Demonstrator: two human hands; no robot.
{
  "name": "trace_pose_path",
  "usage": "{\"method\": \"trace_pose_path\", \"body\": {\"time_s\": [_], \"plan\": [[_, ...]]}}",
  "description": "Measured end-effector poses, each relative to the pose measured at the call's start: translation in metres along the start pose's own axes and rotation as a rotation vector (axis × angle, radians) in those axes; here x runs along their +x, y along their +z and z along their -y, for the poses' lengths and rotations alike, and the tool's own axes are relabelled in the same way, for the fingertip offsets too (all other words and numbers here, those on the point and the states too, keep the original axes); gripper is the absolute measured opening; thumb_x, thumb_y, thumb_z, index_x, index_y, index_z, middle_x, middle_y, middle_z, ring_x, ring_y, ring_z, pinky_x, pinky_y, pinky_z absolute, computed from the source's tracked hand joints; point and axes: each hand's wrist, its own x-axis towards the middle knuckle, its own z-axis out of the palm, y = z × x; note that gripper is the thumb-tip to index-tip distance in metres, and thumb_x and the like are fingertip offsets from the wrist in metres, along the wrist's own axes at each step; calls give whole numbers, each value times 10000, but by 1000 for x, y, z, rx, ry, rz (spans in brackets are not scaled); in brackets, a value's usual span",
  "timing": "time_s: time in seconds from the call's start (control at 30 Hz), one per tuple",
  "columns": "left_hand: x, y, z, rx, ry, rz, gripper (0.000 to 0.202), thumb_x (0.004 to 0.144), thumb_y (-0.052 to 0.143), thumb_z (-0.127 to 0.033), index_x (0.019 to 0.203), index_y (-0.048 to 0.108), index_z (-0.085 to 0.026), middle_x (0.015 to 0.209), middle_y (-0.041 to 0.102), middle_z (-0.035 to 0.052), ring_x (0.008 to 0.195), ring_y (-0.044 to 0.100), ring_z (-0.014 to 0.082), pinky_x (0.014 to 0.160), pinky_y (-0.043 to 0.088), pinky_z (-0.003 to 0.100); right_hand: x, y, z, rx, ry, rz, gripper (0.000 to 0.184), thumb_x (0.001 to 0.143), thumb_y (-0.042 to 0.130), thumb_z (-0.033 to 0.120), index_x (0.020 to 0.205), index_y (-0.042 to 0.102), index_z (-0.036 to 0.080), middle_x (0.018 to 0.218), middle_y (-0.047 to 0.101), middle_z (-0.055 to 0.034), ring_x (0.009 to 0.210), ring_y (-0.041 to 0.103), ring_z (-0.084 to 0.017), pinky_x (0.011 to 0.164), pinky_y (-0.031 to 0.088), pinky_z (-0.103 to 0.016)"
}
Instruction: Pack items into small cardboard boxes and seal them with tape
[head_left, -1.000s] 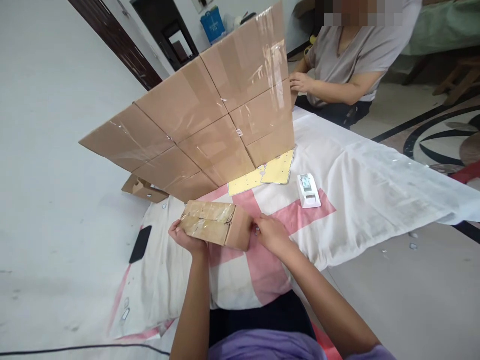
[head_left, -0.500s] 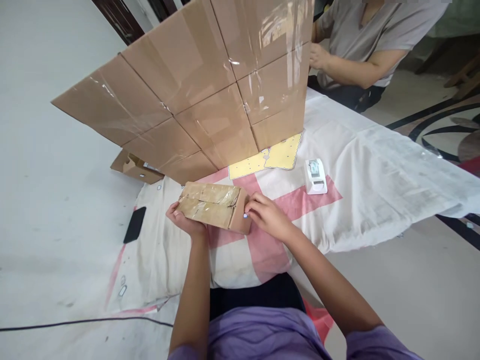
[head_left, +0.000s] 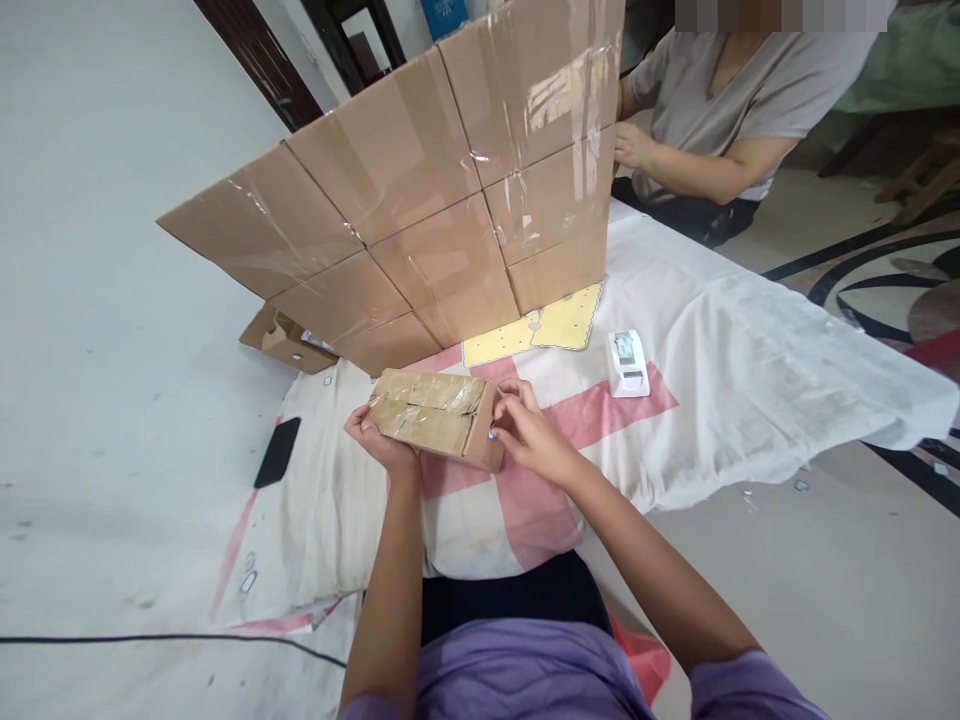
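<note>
Left hand (head_left: 382, 447) still grips taped box (head_left: 431, 413). Right hand (head_left: 534, 435) at its end, fingers more spread than a second ago; can't tell if pinching.

The scene is viewed from the wearer's head, forward and down; the worktop (head_left: 712, 380) is framed across the centre, the lap (head_left: 517, 598) close at bottom centre.

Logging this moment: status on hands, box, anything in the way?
Left hand grips taped box near its left end. Right hand at its right end, fingers bent. Cardboard panel stands beyond; nothing blocking the hands.
</note>
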Motion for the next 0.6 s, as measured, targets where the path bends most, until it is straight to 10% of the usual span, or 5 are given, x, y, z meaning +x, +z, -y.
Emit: {"method": "trace_pose_path", "body": {"time_s": [0.17, 0.3, 0.4, 0.6], "plan": [[-40, -21, -22, 261, 210, 54, 367, 966, 427, -415, 1196, 579, -173, 1367, 389, 134, 1399, 309, 294, 1226, 154, 491, -1, 6, -4, 179, 156, 47, 430, 887, 602, 179, 1219, 334, 230, 1251, 493, -100, 1173, 530, -240, 1026, 453, -433], [-99, -33, -30, 402, 428, 413, 730, 937, 520, -532, 1533, 241, -214, 1625, 98, 212, 1542, 124, 351, 1219, 197, 572, 0, 9, -2, 159, 131, 71, 688, 872, 687, 240, 1430, 284, 221, 1409, 422, -139, 1323, 441, -279, 1132, 387, -469], [-114, -28, -33, 431, 500, 406, 1080, 755, 804, -416, 1554, 102, -235, 1639, 31, 245, 1555, 89, 380, 1215, 211, 609, 2, 9, 1, 76, 60, 123, 601, 907, 664, 259, 1436, 384, 204, 1370, 441, -135, 1336, 416, -298, 1139, 380, -482], [-103, -18, -37, 477, 520, 314, 1059, 697, 862, -328, 1495, 177, -204, 1604, 146, 272, 1543, 164, 374, 1209, 257, 606, 5, 6, 3, 36, 43, 163, 368, 971, 616, 325, 1297, 501, 198, 1192, 495, -103, 1158, 496, -277, 1011, 457, -435]]}}
